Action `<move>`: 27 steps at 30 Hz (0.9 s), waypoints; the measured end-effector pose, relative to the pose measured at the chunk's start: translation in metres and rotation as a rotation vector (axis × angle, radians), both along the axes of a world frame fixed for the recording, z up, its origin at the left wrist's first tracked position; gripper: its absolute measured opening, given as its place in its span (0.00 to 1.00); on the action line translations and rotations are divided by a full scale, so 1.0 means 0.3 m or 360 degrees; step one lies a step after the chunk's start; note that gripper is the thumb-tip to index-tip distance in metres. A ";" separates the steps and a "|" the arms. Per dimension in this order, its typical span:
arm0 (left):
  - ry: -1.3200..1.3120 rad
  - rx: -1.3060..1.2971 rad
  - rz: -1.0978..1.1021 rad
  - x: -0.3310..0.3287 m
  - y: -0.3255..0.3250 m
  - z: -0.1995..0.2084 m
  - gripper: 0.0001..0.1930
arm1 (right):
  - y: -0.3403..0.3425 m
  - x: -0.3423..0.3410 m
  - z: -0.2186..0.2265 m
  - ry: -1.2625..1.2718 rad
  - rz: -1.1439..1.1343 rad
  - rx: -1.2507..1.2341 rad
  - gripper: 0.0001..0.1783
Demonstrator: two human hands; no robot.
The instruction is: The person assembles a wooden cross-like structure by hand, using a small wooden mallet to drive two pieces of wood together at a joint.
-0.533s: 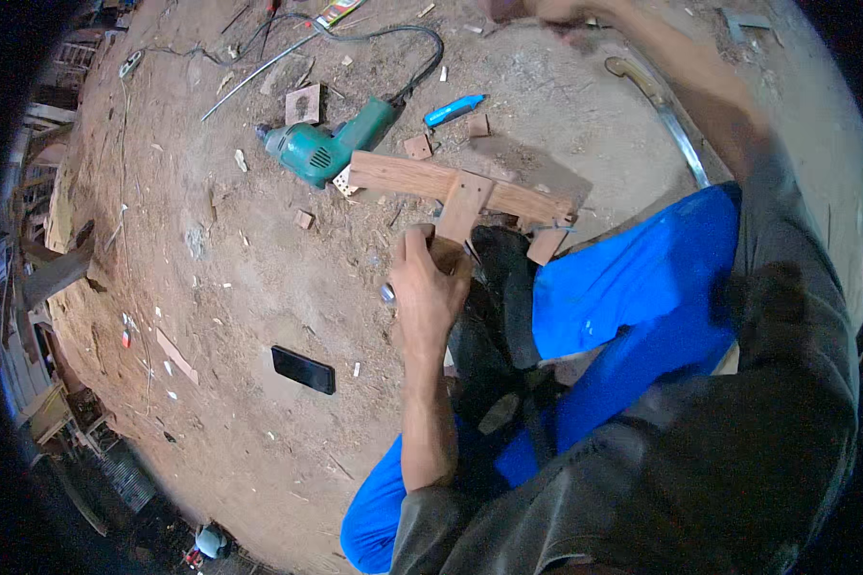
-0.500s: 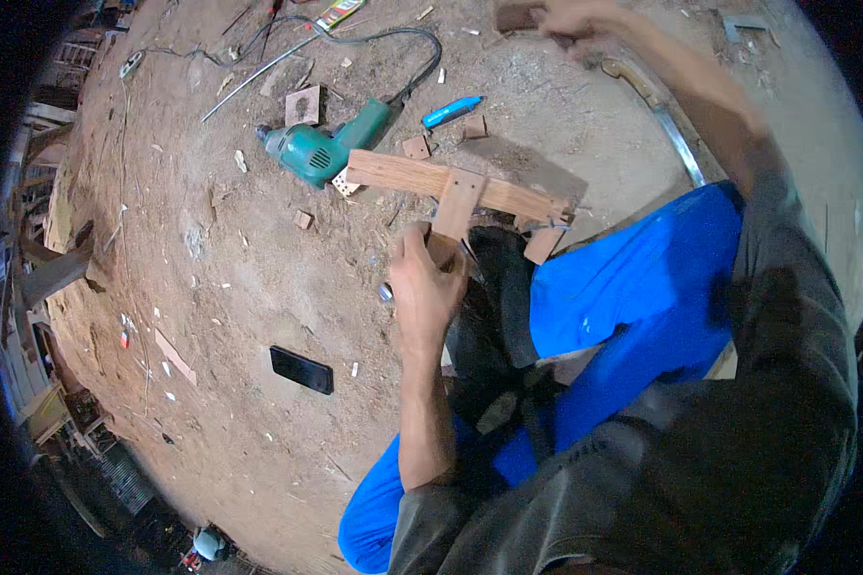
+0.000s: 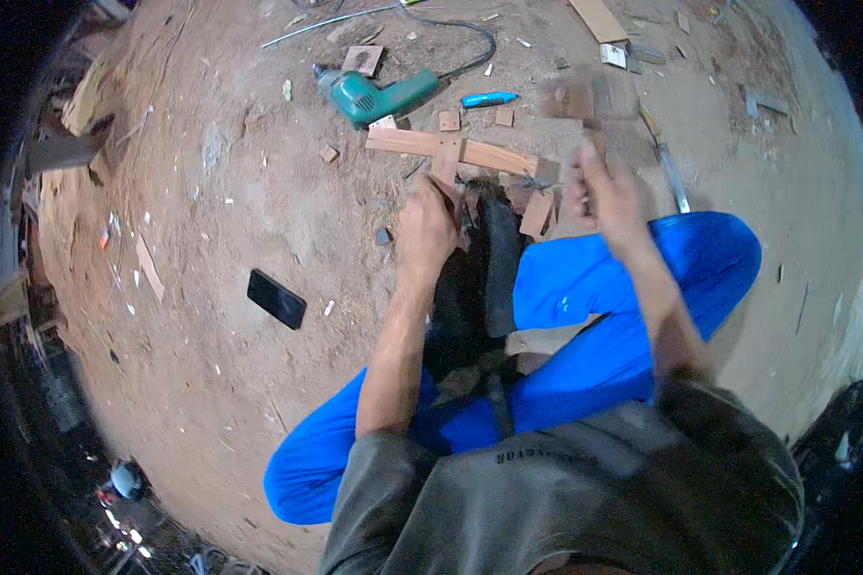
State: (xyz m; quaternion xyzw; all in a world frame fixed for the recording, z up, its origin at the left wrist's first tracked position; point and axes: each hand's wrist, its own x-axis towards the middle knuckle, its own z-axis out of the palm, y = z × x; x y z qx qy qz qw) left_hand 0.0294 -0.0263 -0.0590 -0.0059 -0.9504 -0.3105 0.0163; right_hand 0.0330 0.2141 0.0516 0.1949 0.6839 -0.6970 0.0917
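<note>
My left hand [image 3: 426, 230] is closed around the short arm of a T-shaped wooden piece [image 3: 403, 142], whose long bar lies crosswise beyond my fingers. Dark dots mark the joint where the two strips meet. To the right, my right hand [image 3: 611, 199] grips the handle of a wooden mallet [image 3: 585, 99], raised with its block head blurred by motion. The mallet is apart from the T-shaped piece. A small wooden offcut [image 3: 538, 213] lies by the right end of the bar, beside my dark footwear [image 3: 501, 259].
Beyond the wood lie a green corded drill [image 3: 374, 99] and a blue marker [image 3: 489, 99]. A black phone [image 3: 276, 299] rests on the dirt floor at left. A metal blade with a wooden handle [image 3: 672, 177] lies past my right knee. Wood scraps are scattered around.
My right hand has come back from the far right toward me, now with the mallet upright in its grip. My left hand stays on the T-shaped piece. The view has shifted.
</note>
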 end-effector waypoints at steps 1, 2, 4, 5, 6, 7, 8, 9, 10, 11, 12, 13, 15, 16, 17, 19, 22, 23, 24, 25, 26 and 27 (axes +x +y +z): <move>0.0072 0.0032 -0.0014 0.001 -0.012 -0.019 0.18 | -0.028 0.020 -0.046 0.0045 0.0139 0.0000 0.22; 0.0087 0.0042 0.0006 0.004 -0.013 -0.020 0.18 | -0.051 0.035 -0.115 0.0088 0.0266 -0.0003 0.23; 0.0049 0.0206 0.0079 0.007 -0.020 -0.022 0.19 | -0.093 0.036 -0.144 -0.0056 0.0321 -0.0089 0.23; 0.0061 0.0220 0.0099 0.004 -0.018 -0.028 0.19 | -0.105 0.034 -0.159 -0.0217 0.0351 -0.0182 0.24; -0.0022 0.0205 0.0187 0.005 -0.010 -0.044 0.19 | -0.105 0.031 -0.199 -0.0219 0.0375 -0.0159 0.24; -0.0107 0.0192 0.0270 0.003 0.002 -0.049 0.20 | -0.103 0.019 -0.242 -0.0094 0.0392 0.0093 0.24; -0.0105 0.0213 0.0290 0.004 0.009 -0.054 0.20 | -0.093 0.010 -0.274 0.0034 0.0408 0.0343 0.24; -0.0034 0.0158 0.0294 0.006 0.008 -0.047 0.20 | -0.111 -0.002 -0.218 0.0034 0.0447 0.0364 0.24; 0.0018 0.0100 0.0309 0.025 0.008 -0.056 0.20 | -0.147 -0.002 -0.117 0.0112 0.0346 0.0268 0.23; -0.0002 0.0123 0.0360 0.040 0.001 -0.062 0.20 | -0.182 0.003 -0.025 0.0188 0.0246 0.0173 0.22; 0.0006 0.0202 0.0361 0.042 -0.017 -0.069 0.20 | -0.217 0.006 0.031 0.0174 0.0293 0.0192 0.22; 0.0019 0.0285 0.0339 0.038 -0.017 -0.072 0.21 | -0.245 0.006 0.077 0.0432 0.0138 -0.0056 0.21; -0.0046 0.0229 0.0394 0.030 0.002 -0.068 0.21 | -0.272 0.015 0.062 0.0813 -0.0068 -0.0379 0.16; -0.0104 0.0145 0.0412 0.014 0.009 -0.062 0.22 | -0.265 0.016 -0.001 0.0816 -0.0067 -0.0368 0.16; -0.0131 0.0236 0.0407 0.012 0.005 -0.058 0.23 | -0.258 0.031 -0.089 0.0941 0.0083 0.0002 0.15; -0.0176 0.0196 0.0434 0.021 -0.001 -0.051 0.23 | -0.246 0.057 -0.261 0.1019 0.0343 0.0656 0.15; -0.0172 0.0164 0.0427 0.028 -0.019 -0.094 0.23 | -0.289 0.036 -0.280 0.0335 0.0642 0.1142 0.19; -0.0142 0.0249 0.0443 0.031 -0.023 -0.116 0.23 | -0.296 0.045 -0.275 0.0511 0.0592 0.1143 0.20; -0.0087 0.0336 0.0452 0.005 -0.024 -0.112 0.23 | -0.302 0.024 -0.241 0.0529 0.0600 0.1150 0.20; -0.0114 0.0200 0.0540 0.020 -0.010 -0.100 0.23 | -0.304 0.026 -0.186 0.0566 0.0521 0.1058 0.19; -0.0143 0.0211 0.0561 0.026 -0.014 -0.094 0.23 | -0.309 0.012 -0.142 0.0515 0.0527 0.0949 0.18; -0.0121 0.0255 0.0534 0.008 -0.025 -0.087 0.23 | -0.312 -0.005 -0.088 0.0470 0.0520 0.0848 0.17</move>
